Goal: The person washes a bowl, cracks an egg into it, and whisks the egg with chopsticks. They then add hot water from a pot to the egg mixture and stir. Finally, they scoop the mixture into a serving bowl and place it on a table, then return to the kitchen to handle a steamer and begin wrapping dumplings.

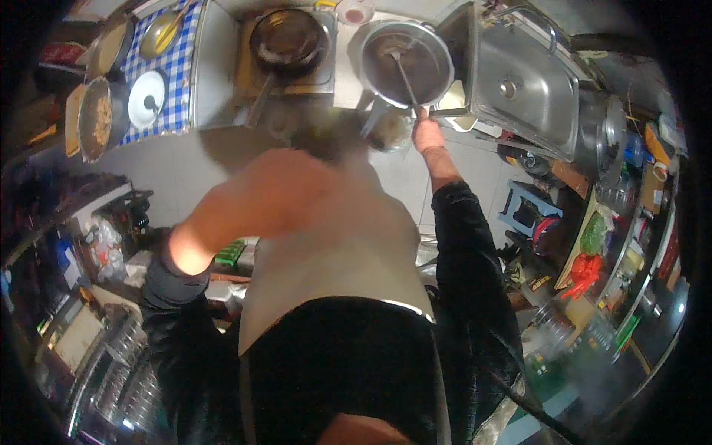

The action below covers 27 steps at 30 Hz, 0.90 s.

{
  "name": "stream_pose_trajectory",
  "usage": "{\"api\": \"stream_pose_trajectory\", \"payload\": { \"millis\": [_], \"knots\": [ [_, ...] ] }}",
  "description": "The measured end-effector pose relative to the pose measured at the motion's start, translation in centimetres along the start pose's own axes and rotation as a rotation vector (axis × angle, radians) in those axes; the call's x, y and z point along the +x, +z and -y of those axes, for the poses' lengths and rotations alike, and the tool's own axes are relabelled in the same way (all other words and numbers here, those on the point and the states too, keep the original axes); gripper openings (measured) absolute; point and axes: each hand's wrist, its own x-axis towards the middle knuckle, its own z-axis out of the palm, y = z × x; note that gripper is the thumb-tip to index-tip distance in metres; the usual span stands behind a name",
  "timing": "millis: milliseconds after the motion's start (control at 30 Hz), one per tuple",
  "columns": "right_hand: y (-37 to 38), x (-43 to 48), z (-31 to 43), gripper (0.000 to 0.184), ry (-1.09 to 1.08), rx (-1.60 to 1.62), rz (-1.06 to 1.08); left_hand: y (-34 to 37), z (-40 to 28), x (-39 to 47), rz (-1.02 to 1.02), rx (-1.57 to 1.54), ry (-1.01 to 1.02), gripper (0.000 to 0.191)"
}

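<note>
My right hand (428, 131) is closed around the handle of a metal ladle or spatula (405, 76), whose head rests in dark brown liquid inside a large metal pot (448, 67). My left hand (295, 183) is raised close to the camera, over the apron (339, 261) at my chest; it is blurred, and its fingers and anything in them cannot be made out. Left of the pot, a dark frying pan (285, 41) sits on a stove (328, 83), its handle pointing towards me. A small pinkish bowl (355, 12) stands behind, between pan and pot.
A steel sink (523, 105) adjoins the pot on the right. On the left, a blue checked cloth (181, 72) carries a white lid or plate (146, 100) and a metal bowl (161, 36); a pan of food (103, 119) stands beside it. A blue stool (525, 206) is at lower right.
</note>
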Motion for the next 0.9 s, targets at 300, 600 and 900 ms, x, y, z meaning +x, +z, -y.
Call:
{"api": "stream_pose_trajectory", "payload": {
  "millis": [300, 600, 900],
  "knots": [
    [-6.7, -0.2, 1.0, 0.036, 0.116, 0.099, 0.066, 10.3, 11.3, -12.3, -0.537, -0.843, -0.878, 0.04],
    [-10.2, -5.0, 6.9, 0.036, 0.096, 0.034, 0.214, 11.0, 14.9, -13.1, -0.549, -0.843, -0.782, 0.044],
    [-6.8, -4.2, 11.2, 0.042, 0.195, 0.251, 0.174, 10.1, 17.6, -14.7, -0.54, -0.929, -0.751, 0.043]
  ]
}}
